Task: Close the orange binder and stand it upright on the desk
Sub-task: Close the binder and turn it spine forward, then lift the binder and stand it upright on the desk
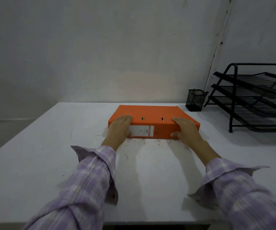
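As the binder [152,117] lies flat and closed on the surface [51,146], spine toward the person, both hands hold the spine: left hand [119,128] and right hand [186,128], fingers together over the top edge. To raise it well, I would tip evenly, with both hands.

A small black wire-mesh pen cup [195,100] is set near the wall, just beside a black three-tier metal mesh letter tray rack [257,97] at the right.

Both arms wear long lilac-and-white plaid shirt sleeves [87,185] with thin dark lines; unbuttoned cuffs [223,178] flare open, leaving bare hands [119,128].
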